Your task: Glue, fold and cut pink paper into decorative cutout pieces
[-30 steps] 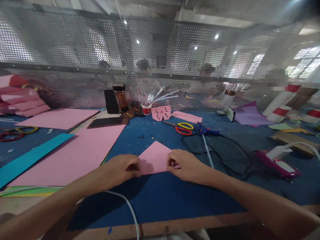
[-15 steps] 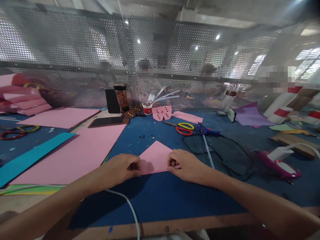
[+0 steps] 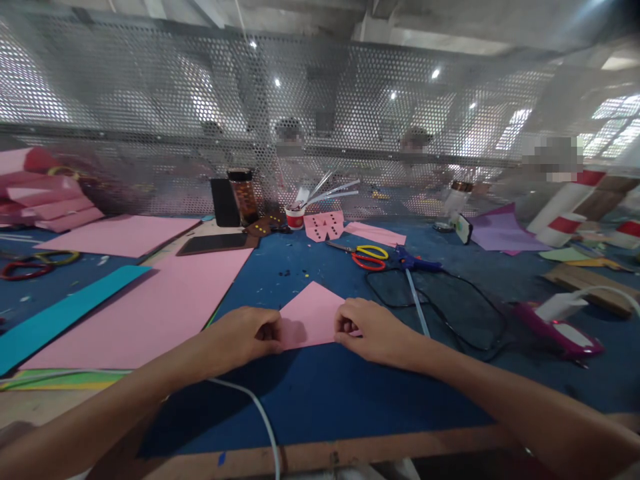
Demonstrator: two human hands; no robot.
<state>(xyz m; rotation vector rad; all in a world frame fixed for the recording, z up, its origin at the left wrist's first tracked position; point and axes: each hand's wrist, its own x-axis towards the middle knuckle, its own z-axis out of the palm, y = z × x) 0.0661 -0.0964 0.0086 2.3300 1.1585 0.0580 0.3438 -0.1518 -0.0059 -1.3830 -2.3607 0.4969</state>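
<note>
A small pink sheet of paper (image 3: 311, 317) lies on the blue table mat (image 3: 320, 393) in front of me, its pointed top facing away and a straight edge towards me. My left hand (image 3: 257, 337) pinches its left corner between curled fingers and thumb. At the opposite corner my right hand (image 3: 367, 330) grips the paper in the same way, and the corner tips are hidden inside the fingers. Beyond the sheet lie scissors (image 3: 370, 257) with red and yellow handles and a blue glue gun (image 3: 417, 260) holding a pale glue stick.
Large pink sheets (image 3: 150, 313) and a teal strip (image 3: 75, 313) lie to the left. A black cable (image 3: 465, 343) loops on the right near a magenta power strip (image 3: 560, 333). At the back stand a paper cup (image 3: 295, 218) and a dotted pink paper piece (image 3: 324, 227), before a perforated metal screen (image 3: 350, 100).
Almost nothing differs. My left hand shows a very slight shift at the paper's left corner; my right hand and the paper stay in place.
</note>
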